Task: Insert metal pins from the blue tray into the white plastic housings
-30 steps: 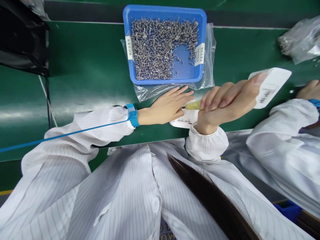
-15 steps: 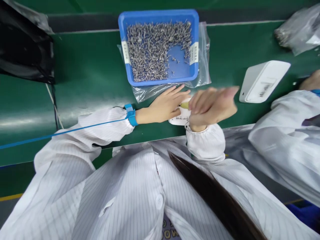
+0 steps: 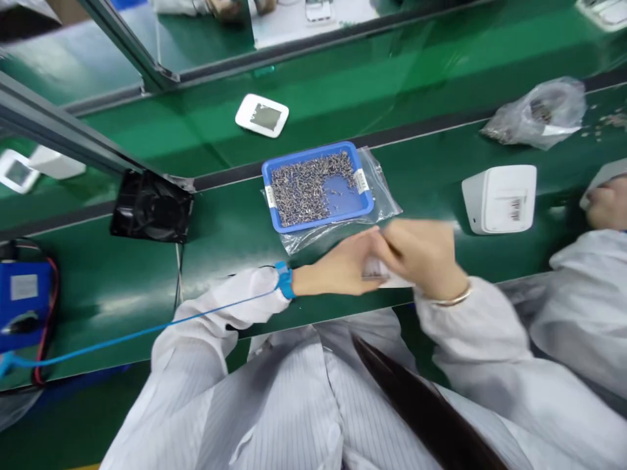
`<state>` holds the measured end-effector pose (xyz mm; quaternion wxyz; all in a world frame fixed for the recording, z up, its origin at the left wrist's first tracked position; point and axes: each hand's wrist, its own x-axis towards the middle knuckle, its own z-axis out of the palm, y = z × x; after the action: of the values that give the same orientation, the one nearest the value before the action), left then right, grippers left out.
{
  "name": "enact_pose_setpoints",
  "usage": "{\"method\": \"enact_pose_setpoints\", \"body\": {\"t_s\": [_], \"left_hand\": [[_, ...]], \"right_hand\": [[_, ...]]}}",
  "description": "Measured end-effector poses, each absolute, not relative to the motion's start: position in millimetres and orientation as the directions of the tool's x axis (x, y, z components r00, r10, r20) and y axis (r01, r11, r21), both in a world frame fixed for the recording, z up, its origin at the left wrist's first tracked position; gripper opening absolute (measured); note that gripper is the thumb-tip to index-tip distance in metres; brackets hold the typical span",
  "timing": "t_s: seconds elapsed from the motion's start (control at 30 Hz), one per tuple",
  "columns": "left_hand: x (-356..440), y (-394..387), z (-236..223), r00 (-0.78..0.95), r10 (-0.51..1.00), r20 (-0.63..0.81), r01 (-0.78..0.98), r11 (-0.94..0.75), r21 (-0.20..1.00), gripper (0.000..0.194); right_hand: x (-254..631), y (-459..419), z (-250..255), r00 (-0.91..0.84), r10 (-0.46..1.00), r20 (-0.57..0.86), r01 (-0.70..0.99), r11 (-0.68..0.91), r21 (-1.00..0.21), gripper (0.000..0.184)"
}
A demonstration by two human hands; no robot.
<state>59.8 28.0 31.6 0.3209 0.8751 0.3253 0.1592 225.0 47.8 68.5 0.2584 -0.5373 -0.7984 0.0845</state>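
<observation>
My left hand (image 3: 337,267) lies closed against a small white plastic device (image 3: 396,281), steadying it at the bench's front edge. Above that device my right hand (image 3: 424,254) is curled into a fist, blurred, its fingers touching my left fingertips. The yellow-handled screwdriver seen in it earlier is hidden now. Most of the device is covered by both hands. Just beyond them sits a blue tray (image 3: 363,209) of loose small screws (image 3: 298,192), with a bare patch at its right. Under the tray is a clear plastic bag (image 3: 383,196).
A white housing (image 3: 509,199) stands to the right, near a co-worker's hand (image 3: 610,203). Behind it is a clear bag of metal parts (image 3: 543,114). At left are a black fan (image 3: 151,207) and a blue box (image 3: 24,297). A blue cord (image 3: 196,318) trails from my left wrist.
The view has tilted up and swung, showing more of the bench. My right hand has turned over the device, hiding the yellow handle. My left fingers, spread before, are now drawn in.
</observation>
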Motion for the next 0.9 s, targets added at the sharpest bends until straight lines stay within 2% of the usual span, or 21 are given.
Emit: {"method": "enact_pose_setpoints", "body": {"t_s": [0.07, 0.1, 0.17, 0.23, 0.3, 0.33, 0.4, 0.47, 0.53, 0.57, 0.6, 0.67, 0.77, 0.83, 0.9], "left_hand": [[74, 22, 28, 0.757, 0.647, 0.094, 0.493, -0.659, 0.568, 0.097], [80, 19, 24, 0.751, 0.655, 0.087, 0.524, -0.671, 0.526, 0.104], [83, 14, 20, 0.741, 0.669, 0.057, 0.555, -0.658, 0.509, 0.106], [72, 10, 22, 0.734, 0.679, 0.030, 0.526, -0.595, 0.607, 0.104], [50, 13, 31, 0.657, 0.751, 0.069, 0.456, -0.468, 0.758, 0.115], [36, 18, 38, 0.556, 0.823, 0.116, 0.402, -0.389, 0.829, 0.122], [7, 39, 53, 0.201, 0.958, 0.205, 0.223, -0.248, 0.943, 0.127], [-22, 76, 67, -0.218, 0.960, 0.176, -0.023, -0.186, 0.982, 0.111], [-52, 125, 77, -0.570, 0.820, 0.049, -0.155, -0.166, 0.974, 0.092], [-68, 149, 79, -0.751, 0.660, -0.022, -0.145, -0.133, 0.980, 0.087], [-82, 171, 81, -0.834, 0.550, -0.045, -0.130, -0.116, 0.985, 0.086], [-105, 206, 82, -0.898, 0.426, -0.106, -0.147, -0.066, 0.987, 0.093], [-118, 227, 80, -0.912, 0.390, -0.130, -0.138, 0.006, 0.990, 0.096], [-108, 222, 76, -0.899, 0.434, -0.054, -0.048, 0.025, 0.999, 0.095], [-85, 204, 68, -0.843, 0.531, 0.081, 0.100, 0.006, 0.995, 0.094]], "right_hand": [[225, 86, 73, -0.464, 0.857, 0.225, 0.843, 0.505, -0.186, 0.038], [222, 104, 71, -0.532, 0.829, 0.173, 0.825, 0.553, -0.113, 0.030], [214, 131, 62, -0.574, 0.814, 0.085, 0.814, 0.579, -0.048, 0.024], [206, 144, 53, -0.575, 0.818, 0.019, 0.817, 0.575, -0.043, 0.027], [200, 145, 48, -0.570, 0.821, -0.020, 0.821, 0.569, -0.047, 0.028], [199, 142, 47, -0.573, 0.819, -0.022, 0.819, 0.571, -0.050, 0.029], [199, 137, 45, -0.580, 0.814, 0.001, 0.813, 0.579, -0.062, 0.030], [200, 135, 39, -0.587, 0.809, 0.035, 0.805, 0.587, -0.080, 0.027], [200, 138, 31, -0.580, 0.812, 0.060, 0.808, 0.584, -0.085, 0.026], [198, 140, 27, -0.569, 0.820, 0.063, 0.816, 0.572, -0.076, 0.027], [196, 142, 25, -0.557, 0.829, 0.060, 0.826, 0.560, -0.062, 0.029], [191, 143, 24, -0.533, 0.846, 0.036, 0.845, 0.534, -0.023, 0.033], [184, 141, 30, -0.513, 0.858, -0.025, 0.857, 0.513, 0.039, 0.035], [179, 140, 34, -0.504, 0.861, -0.064, 0.857, 0.508, 0.083, 0.036], [175, 140, 39, -0.493, 0.867, -0.078, 0.861, 0.498, 0.103, 0.037]]}}
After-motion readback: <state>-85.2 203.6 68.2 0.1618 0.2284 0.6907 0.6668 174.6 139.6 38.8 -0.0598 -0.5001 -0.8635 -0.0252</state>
